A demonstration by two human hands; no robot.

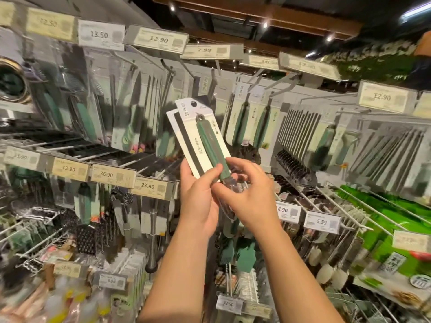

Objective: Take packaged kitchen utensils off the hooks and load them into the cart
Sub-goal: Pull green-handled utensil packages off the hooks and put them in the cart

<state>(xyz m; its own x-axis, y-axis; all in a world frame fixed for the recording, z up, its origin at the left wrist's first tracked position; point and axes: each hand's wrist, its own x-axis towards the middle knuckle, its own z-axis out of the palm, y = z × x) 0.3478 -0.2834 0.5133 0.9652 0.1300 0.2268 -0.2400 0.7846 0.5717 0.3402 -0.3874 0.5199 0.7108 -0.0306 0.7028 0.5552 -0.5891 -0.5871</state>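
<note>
I am facing the tall pegboard wall of metal hooks (247, 82) hung with carded utensils, and the cart is nowhere in view; I am holding, clear of the hooks, two stacked white cards carrying a green-handled packaged utensil (205, 136). My left hand (198, 199) is gripping the cards' lower edge from behind while my right hand (247, 192) is pinching the handle; I am judging that the rear card, fanning out, could be slipping free as I turn, since only the front one is being pinched.

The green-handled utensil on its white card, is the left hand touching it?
Touching. In the head view, the left hand holds the white card packs from behind, and its thumb lies across the green-handled utensil, with no gap visible.
</note>
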